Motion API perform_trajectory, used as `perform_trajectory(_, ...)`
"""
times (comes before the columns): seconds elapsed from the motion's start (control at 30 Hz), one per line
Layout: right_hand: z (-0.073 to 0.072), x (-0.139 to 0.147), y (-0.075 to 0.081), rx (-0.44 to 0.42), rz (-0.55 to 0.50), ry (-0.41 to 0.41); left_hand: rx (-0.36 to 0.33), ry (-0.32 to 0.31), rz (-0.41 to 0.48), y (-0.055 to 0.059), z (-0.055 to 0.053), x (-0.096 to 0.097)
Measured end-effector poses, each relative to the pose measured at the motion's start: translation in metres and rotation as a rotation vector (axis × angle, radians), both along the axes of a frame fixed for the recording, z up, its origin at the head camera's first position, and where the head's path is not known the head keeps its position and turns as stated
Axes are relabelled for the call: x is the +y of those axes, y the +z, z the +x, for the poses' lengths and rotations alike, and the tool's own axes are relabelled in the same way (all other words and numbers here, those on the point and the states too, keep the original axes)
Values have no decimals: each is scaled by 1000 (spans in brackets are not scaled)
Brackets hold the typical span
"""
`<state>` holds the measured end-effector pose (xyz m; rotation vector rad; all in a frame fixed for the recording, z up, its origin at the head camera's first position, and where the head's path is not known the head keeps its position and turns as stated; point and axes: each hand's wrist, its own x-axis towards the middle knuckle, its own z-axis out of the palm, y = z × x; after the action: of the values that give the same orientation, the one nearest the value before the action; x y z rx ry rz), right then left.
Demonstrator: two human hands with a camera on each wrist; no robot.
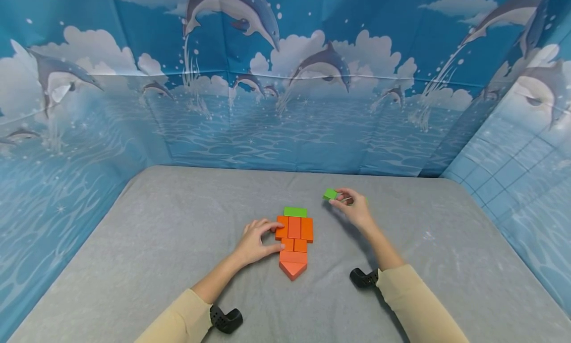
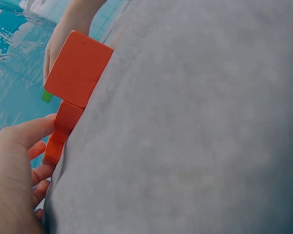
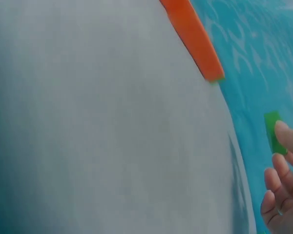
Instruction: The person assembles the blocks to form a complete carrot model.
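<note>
Orange blocks point(image 1: 294, 228) lie flat in a joined figure, several pieces with a pointed block point(image 1: 293, 269) at the near end. A green block point(image 1: 295, 212) lies against its far end. My left hand point(image 1: 255, 241) rests at the figure's left side, with thumb and forefinger touching its orange pieces. Above the cloth, to the far right of the figure, my right hand point(image 1: 354, 208) pinches a small green block point(image 1: 330, 194) between thumb and fingers. In the right wrist view that green block point(image 3: 273, 131) shows at the fingertips. A sliver of green peeks out behind the right hand, mostly hidden.
A grey cloth point(image 1: 178, 224) covers the table. Blue curtains point(image 1: 285, 125) printed with dolphins stand behind it and along both sides. Black wrist devices sit on the left point(image 1: 226, 319) and right point(image 1: 364, 278) sleeve cuffs.
</note>
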<state>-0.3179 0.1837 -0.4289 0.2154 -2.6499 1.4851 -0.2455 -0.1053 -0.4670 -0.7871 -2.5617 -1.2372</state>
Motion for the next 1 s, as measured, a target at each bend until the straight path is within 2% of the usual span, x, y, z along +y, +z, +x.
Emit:
perform_trajectory(0.1, 0, -11, -3, -2, 0, 20, -44, 4, -22, 1, 0, 0)
perform_trajectory(0.2, 0, -20, -8, 6, 5, 39, -57, 5, -36, 2, 0, 0)
perform_trajectory(0.6, -1, -40, -18, 92, 84, 81, -53, 8, -38, 2, -1, 0)
perform_trajectory(0.87, 0, -43, -22, 116, 137, 87, -76, 11, -45, 4, 0, 0)
perform_trajectory(1.0, -1, -42, -23, 116, 144, 92, -56, 14, -36, 2, 0, 0)
